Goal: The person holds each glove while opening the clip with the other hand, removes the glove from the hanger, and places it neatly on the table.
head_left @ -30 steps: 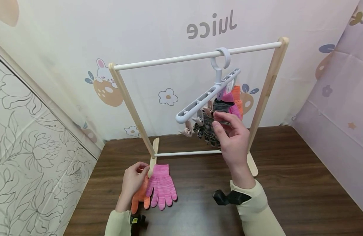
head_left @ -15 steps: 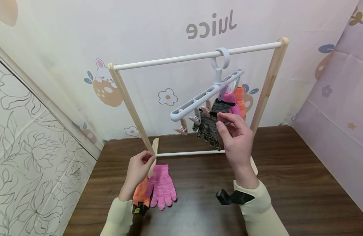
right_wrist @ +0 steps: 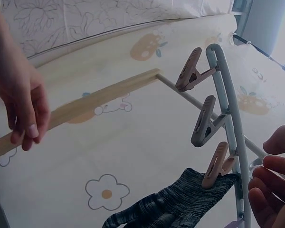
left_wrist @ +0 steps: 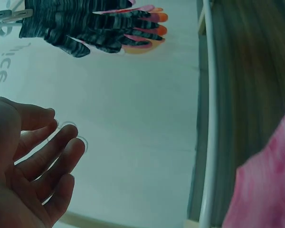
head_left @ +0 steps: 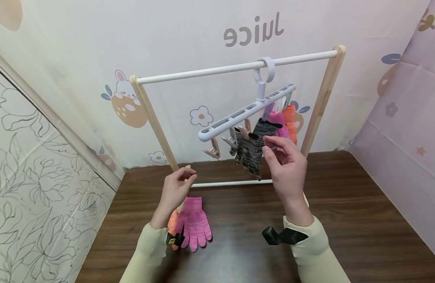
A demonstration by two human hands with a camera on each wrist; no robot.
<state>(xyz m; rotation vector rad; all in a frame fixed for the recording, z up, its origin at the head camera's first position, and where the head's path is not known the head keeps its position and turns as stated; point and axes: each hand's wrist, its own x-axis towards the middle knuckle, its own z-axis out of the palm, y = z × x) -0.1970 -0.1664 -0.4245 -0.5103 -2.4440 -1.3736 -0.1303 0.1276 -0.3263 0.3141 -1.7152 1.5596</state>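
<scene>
My right hand (head_left: 286,163) is raised beside the hanging dark striped glove (head_left: 248,157), thumb and fingertips slightly apart with nothing between them. In the right wrist view, a pinkish clothespin (right_wrist: 215,166) grips that glove's cuff under the pale clip hanger (head_left: 231,122). My left hand (head_left: 176,186), loosely curled with nothing held, is raised in front of the rack's left foot; the left wrist view shows its fingers (left_wrist: 61,161) bent. On the table below, a pink glove (head_left: 194,224) lies flat, partly over an orange glove (head_left: 173,224) that my left forearm mostly hides.
The hanger hooks over the white top rail (head_left: 203,72) of a wooden-sided rack. Another pink clothespin (head_left: 213,150) and a grey clothespin (head_left: 231,138) hang without gloves at its left end. Farther along hang another dark glove, a pink glove and an orange glove (head_left: 290,122).
My left hand has risen and moved right, away from the table gloves. My right hand has shifted slightly right, off the dark glove. The hanger has turned, its near end swinging left.
</scene>
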